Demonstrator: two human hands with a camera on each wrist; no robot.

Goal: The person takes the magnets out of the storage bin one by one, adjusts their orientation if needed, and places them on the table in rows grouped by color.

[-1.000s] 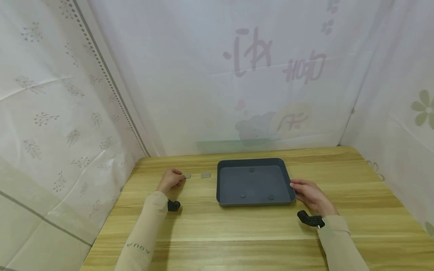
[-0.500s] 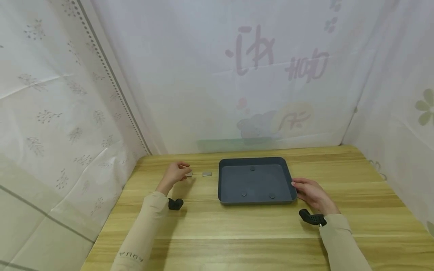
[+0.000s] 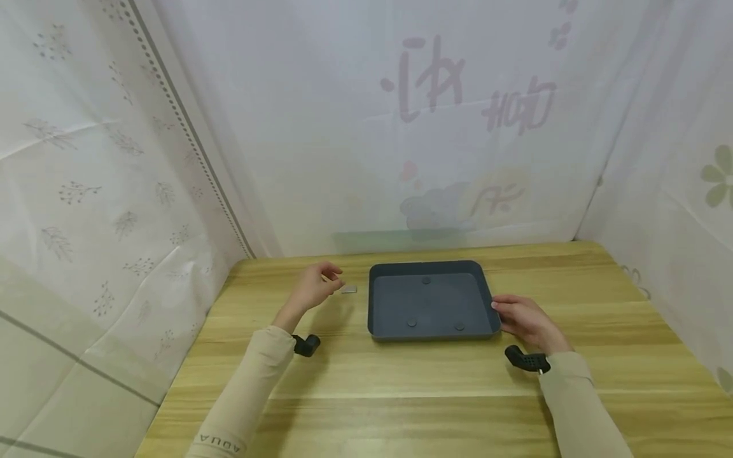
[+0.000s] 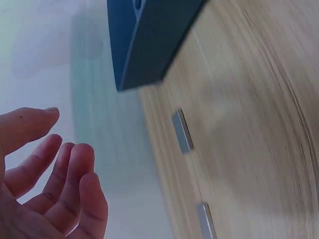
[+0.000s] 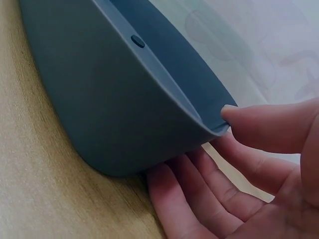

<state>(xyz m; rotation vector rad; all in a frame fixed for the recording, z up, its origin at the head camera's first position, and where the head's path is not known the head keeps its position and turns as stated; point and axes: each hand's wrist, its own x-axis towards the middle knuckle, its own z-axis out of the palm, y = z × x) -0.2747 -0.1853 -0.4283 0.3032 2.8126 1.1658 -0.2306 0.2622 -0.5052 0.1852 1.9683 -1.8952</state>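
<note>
My left hand (image 3: 314, 287) hovers over the table's back left with fingers loosely bent and nothing between them, as the left wrist view confirms. Just to its right lies a small flat grey rectangular piece (image 3: 349, 289). The left wrist view has this same piece (image 4: 183, 130) and a second similar one (image 4: 206, 221), which the hand hides in the head view. At the tray's right side, my right hand (image 3: 528, 320) grips the rim of a dark grey rectangular tray (image 3: 435, 334). Its thumb (image 5: 264, 124) is on the rim and the fingers curl against the outer wall and underside.
Several round dark spots or discs, one of them at the front left (image 3: 411, 322), show on the tray's floor. The wooden table (image 3: 401, 394) meets a pale printed curtain (image 3: 321, 159) at the back. Similar fabric hangs on both sides.
My left hand has lifted from the left-hand grey piece and shifted right and away from me, near the other piece. The right hand keeps its grip on the tray.
</note>
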